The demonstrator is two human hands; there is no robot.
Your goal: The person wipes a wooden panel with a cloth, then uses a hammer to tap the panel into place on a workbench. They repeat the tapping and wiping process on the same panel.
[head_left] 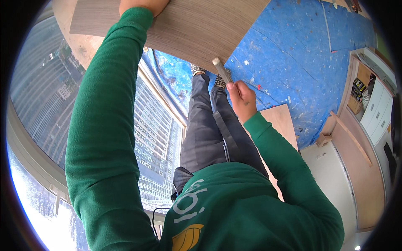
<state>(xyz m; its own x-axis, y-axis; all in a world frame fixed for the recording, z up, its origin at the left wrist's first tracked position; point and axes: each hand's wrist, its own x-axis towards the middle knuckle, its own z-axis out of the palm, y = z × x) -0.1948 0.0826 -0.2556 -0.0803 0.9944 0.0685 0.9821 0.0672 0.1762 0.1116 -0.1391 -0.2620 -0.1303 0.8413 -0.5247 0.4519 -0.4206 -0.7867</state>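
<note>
A flat wood-grain board (197,31) in grey-brown spans the top of the view. My left hand (144,5) rests at its upper part, cut off by the picture's edge, with the fingers out of sight. Lower and to the right, my right hand (242,99) is closed round a short grey-brown stick (223,71) with a pale, blunt end. The stick points up and left, and its tip appears close to the board's lower corner. The rest of the stick is hidden in my fist.
Blue sheeting (284,50), scuffed and specked with debris, covers the floor. A large window (155,138) runs along my left. Behind my right forearm lies a pale wood panel (279,121). Farther right stand a white drawer unit (376,109) and a leaning wooden strip (351,138).
</note>
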